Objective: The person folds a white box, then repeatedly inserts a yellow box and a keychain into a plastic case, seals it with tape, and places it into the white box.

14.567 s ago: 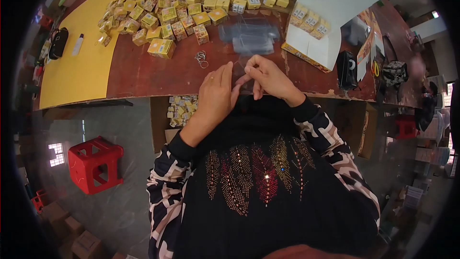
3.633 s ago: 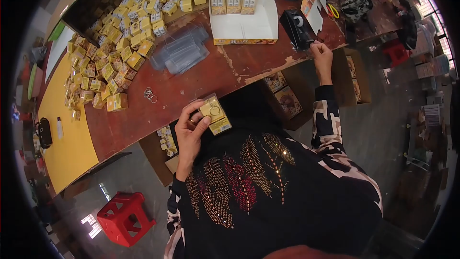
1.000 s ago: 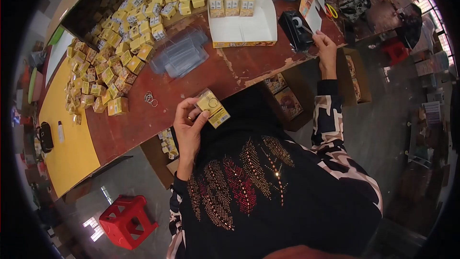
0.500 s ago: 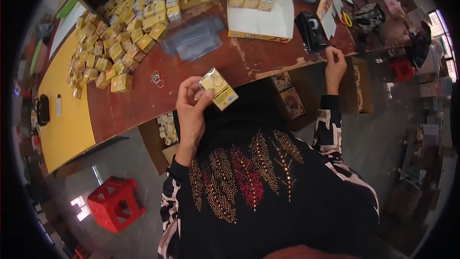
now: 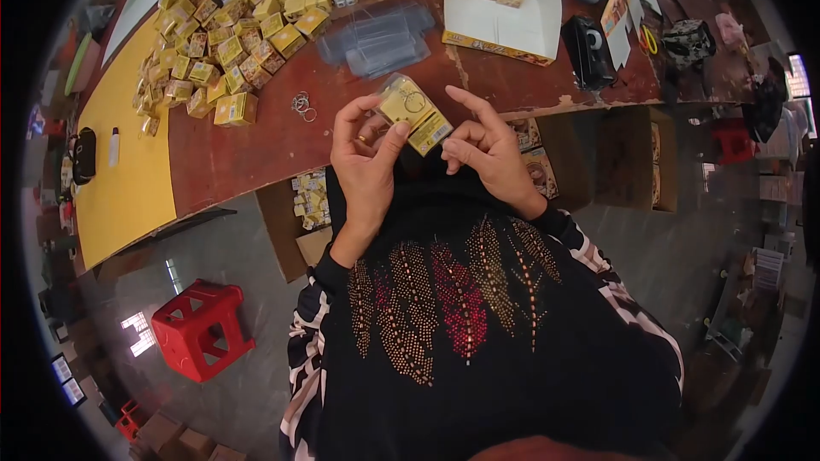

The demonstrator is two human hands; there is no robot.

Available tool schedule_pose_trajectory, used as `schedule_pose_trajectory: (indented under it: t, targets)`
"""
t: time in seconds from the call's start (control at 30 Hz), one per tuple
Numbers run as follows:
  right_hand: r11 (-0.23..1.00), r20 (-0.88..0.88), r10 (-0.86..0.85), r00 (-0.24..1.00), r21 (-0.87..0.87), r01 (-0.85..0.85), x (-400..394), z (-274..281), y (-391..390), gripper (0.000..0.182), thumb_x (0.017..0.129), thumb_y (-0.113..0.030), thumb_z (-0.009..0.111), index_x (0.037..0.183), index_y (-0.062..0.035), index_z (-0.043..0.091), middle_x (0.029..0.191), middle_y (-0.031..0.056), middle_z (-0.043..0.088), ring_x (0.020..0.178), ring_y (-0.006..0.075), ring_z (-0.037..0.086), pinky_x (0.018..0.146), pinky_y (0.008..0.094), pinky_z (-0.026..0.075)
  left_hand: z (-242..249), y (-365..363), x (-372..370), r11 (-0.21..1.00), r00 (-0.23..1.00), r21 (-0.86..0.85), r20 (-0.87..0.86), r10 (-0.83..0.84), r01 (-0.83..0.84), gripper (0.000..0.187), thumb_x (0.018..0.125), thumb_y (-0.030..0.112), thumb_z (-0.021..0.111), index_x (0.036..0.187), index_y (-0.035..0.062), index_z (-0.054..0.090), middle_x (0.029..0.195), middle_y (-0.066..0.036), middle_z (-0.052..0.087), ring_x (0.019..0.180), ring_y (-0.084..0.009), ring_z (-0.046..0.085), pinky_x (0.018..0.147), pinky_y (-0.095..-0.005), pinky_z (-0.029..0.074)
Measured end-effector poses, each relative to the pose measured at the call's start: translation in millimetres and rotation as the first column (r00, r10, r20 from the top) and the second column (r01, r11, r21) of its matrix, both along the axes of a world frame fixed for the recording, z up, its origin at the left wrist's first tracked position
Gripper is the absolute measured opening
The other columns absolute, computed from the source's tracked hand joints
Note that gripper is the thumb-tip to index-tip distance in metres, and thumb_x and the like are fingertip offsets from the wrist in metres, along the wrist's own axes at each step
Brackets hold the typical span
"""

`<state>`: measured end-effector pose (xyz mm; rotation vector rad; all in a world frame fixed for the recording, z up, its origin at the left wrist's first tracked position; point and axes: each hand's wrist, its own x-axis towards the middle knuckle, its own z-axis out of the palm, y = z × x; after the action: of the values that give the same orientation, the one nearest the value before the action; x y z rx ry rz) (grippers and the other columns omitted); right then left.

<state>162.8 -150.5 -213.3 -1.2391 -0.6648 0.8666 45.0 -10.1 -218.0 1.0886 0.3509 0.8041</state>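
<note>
My left hand (image 5: 369,149) grips a small yellow box (image 5: 415,116) between thumb and fingers, tilted above my lap near the table edge. A metal key ring shows on its face, and clear plastic stands out along its upper left side. My right hand (image 5: 489,147) is at the box's right side, index finger stretched out and the other fingers loosely curled. Its thumb tip is right at the box's lower right corner. Several loose key rings (image 5: 303,107) lie on the table left of my hands. Folded clear plastic sheets (image 5: 376,41) lie beyond the box.
A large heap of small yellow boxes (image 5: 231,51) covers the table's far left. An open white display carton (image 5: 504,30) holds a few boxes. To its right sits a black tape dispenser (image 5: 588,55). Cartons (image 5: 628,149) stand under the table edge; a red stool (image 5: 201,329) is on the floor.
My right hand has come from beside the tape dispenser to the box, its pinched fingers now spread. The box stays in my left hand; the view has shifted slightly.
</note>
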Motion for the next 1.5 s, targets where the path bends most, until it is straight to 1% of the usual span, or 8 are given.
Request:
schedule_pose_trajectory:
  t: [0.3, 0.47, 0.73, 0.83, 1.0, 1.23, 1.33, 1.5]
  targets:
    - [0.987, -0.060, 0.033, 0.998, -0.155, -0.042, 4, 3, 7, 0.057, 0.092, -0.006, 0.067, 0.142, -0.0038, 0.040, 0.086, 0.0071, 0.066, 0.072, 0.0102, 0.064, 0.067, 0.0237, 0.052, -1, 0, -1, 0.998, 1.000, 0.056, 0.026, 0.012, -0.014, 0.041, 0.090, -0.003, 0.068, 0.126, 0.0017, 0.049, 0.117, -0.012, 0.062, 0.104, -0.0177, 0.064, 0.088, -0.0276, 0.055]
    - [0.974, 0.798, -0.210, 0.565, 0.218, 0.055, 15, 1, 9, 0.040, 0.081, -0.007, 0.078, 0.117, -0.0061, 0.061, 0.119, 0.0122, 0.062, 0.103, 0.0243, 0.064, 0.085, 0.0315, 0.053, -6, 7, -2, 0.989, 0.994, -0.127, -0.068, -0.083, 0.074, 0.038, 0.092, 0.003, 0.068, 0.126, 0.0023, 0.049, 0.116, -0.012, 0.063, 0.103, -0.0174, 0.065, 0.082, -0.0288, 0.058]
    - [0.970, 0.925, -0.055, 0.375, 0.139, -0.202, 41, 5, 14, 0.051, 0.076, -0.016, 0.082, 0.123, -0.0092, 0.064, 0.137, 0.0122, 0.053, 0.131, 0.0304, 0.048, 0.108, 0.0422, 0.040, 0, 11, -1, 0.900, 0.971, -0.386, -0.042, -0.235, 0.201, 0.039, 0.093, 0.007, 0.067, 0.127, 0.0036, 0.049, 0.116, -0.012, 0.063, 0.103, -0.0193, 0.066, 0.081, -0.0339, 0.061]
    - [0.986, 0.600, 0.158, 0.784, -0.049, -0.161, 53, 11, 7, 0.100, 0.066, -0.037, 0.090, 0.147, -0.0042, 0.041, 0.147, 0.0128, 0.046, 0.138, 0.0274, 0.043, 0.111, 0.0418, 0.036, -1, 12, -2, 0.954, 0.978, -0.218, 0.009, -0.208, 0.205, 0.040, 0.091, 0.002, 0.067, 0.127, 0.0035, 0.048, 0.122, -0.012, 0.058, 0.111, -0.0204, 0.062, 0.088, -0.0332, 0.057]
    - [0.983, -0.058, 0.168, 0.984, -0.067, -0.171, 90, 10, 4, 0.054, 0.099, -0.040, 0.058, 0.132, 0.0013, 0.056, 0.120, 0.0082, 0.064, 0.090, 0.0090, 0.061, 0.074, 0.0210, 0.049, 8, 2, -3, 0.900, 0.989, 0.409, -0.055, -0.137, 0.147, 0.056, 0.082, -0.009, 0.068, 0.132, 0.0035, 0.046, 0.133, -0.010, 0.050, 0.122, -0.0213, 0.055, 0.101, -0.0338, 0.047]
    - [0.691, 0.083, 0.722, 0.687, -0.054, -0.721, 101, 21, 30, 0.060, 0.089, -0.040, 0.072, 0.132, -0.0009, 0.057, 0.122, 0.0108, 0.066, 0.090, 0.0085, 0.063, 0.066, 0.0196, 0.046, 32, 7, -1, 0.586, 0.703, 0.431, -0.187, -0.686, 0.686, 0.065, 0.078, -0.008, 0.069, 0.138, 0.0069, 0.054, 0.136, -0.010, 0.056, 0.128, -0.0280, 0.052, 0.106, -0.0374, 0.041]
    - [0.436, -0.322, 0.851, 0.414, -0.006, -0.900, 99, 26, 34, 0.112, 0.055, -0.035, 0.098, 0.142, 0.0055, 0.041, 0.133, 0.0142, 0.058, 0.115, 0.0175, 0.060, 0.098, 0.0314, 0.048, 44, 10, 4, 0.557, 0.714, 0.480, -0.250, -0.654, 0.678, 0.063, 0.080, -0.009, 0.067, 0.139, 0.0068, 0.053, 0.138, -0.010, 0.055, 0.128, -0.0270, 0.052, 0.106, -0.0373, 0.042]
    - [0.459, -0.417, 0.811, 0.411, 0.016, -0.889, 101, 2, 11, 0.102, 0.059, -0.010, 0.095, 0.143, 0.0038, 0.038, 0.124, 0.0086, 0.061, 0.114, 0.0142, 0.059, 0.094, 0.0315, 0.052, 20, 1, 6, 0.695, 0.780, 0.368, -0.177, -0.600, 0.618, 0.054, 0.086, -0.012, 0.062, 0.137, 0.0047, 0.055, 0.142, -0.013, 0.047, 0.118, -0.0227, 0.058, 0.092, -0.0323, 0.054]
